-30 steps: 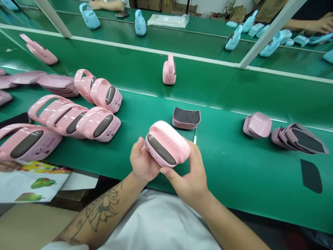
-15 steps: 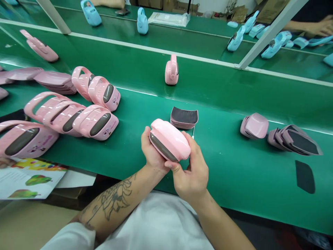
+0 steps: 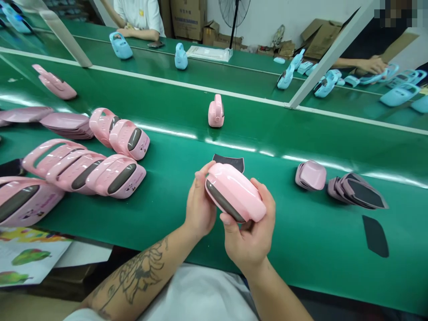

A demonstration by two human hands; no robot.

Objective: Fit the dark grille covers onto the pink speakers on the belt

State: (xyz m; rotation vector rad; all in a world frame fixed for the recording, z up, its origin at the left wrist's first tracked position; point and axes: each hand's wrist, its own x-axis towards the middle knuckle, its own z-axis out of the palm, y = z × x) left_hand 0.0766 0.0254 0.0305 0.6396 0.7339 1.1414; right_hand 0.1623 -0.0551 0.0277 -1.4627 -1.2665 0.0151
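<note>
Left hand point(image 3: 200, 203): curled, fingers gripping the far side of a pink plastic case point(image 3: 236, 192); right hand point(image 3: 249, 234): closed around the near end of the same case, thumb just beside its grey oval panel point(image 3: 222, 203); the case: held tilted between both hands, above the near part of a green belt point(image 3: 301, 236).

Directly far of the hands: a stack of dark-faced pads point(image 3: 229, 162), partly hidden by the case; to the right: a stack of pink shells point(image 3: 310, 175), a fanned stack of pink pieces with dark faces point(image 3: 357, 191) and one loose dark pad point(image 3: 375, 236), apparently parts not yet fitted.

To the left: a cluster of pink cases with grey panels point(image 3: 117, 176), seemingly finished, alongside a stack of pink shells point(image 3: 67, 125); near left: a printed sheet with fruit pictures point(image 3: 30, 261); far: one upright pink case point(image 3: 216, 111) on the belt.

Beyond a white rail point(image 3: 187, 84): a second green belt with blue cases point(image 3: 120, 45); a co-worker point(image 3: 138, 13) sits far left; another co-worker's hand point(image 3: 371, 65) rests far right.
</note>
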